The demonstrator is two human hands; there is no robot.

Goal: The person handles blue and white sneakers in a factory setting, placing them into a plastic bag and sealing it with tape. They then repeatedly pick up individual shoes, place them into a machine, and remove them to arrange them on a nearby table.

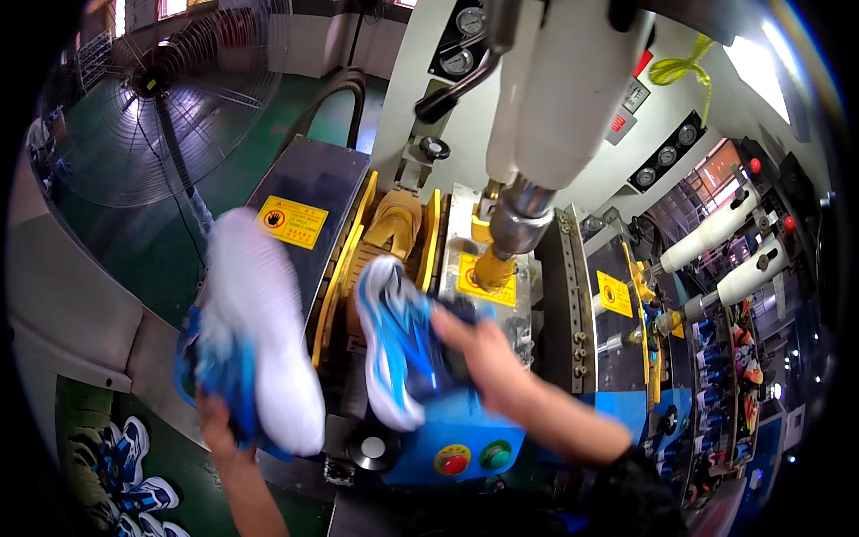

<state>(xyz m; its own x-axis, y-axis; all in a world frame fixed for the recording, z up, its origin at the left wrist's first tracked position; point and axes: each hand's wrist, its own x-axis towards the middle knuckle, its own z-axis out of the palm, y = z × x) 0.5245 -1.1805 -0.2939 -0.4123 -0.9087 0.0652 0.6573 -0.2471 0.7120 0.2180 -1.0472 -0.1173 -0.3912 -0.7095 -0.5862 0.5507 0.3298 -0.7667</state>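
My left hand [221, 431] is closed round a white and blue sneaker [291, 385], blurred by motion, its pale sole facing up. It is held left of the press machine, in front of its dark side panel. My right hand [483, 353] grips a second sneaker [386, 349], navy, light blue and white, toe pointing away from me. That shoe is over the near end of the press bed, between the yellow side pads [340, 277]. A yellow-brown pad [394, 224] sits at the far end of the bed. Parts of my fingers are hidden behind both shoes.
A white press cylinder [559, 98] with a yellow tip [494, 268] hangs right of the bed. Red [454, 463] and green [496, 455] buttons sit on the blue front. A fan [157, 85] stands back left. Several sneakers [134, 452] are at lower left; racks hold more at right.
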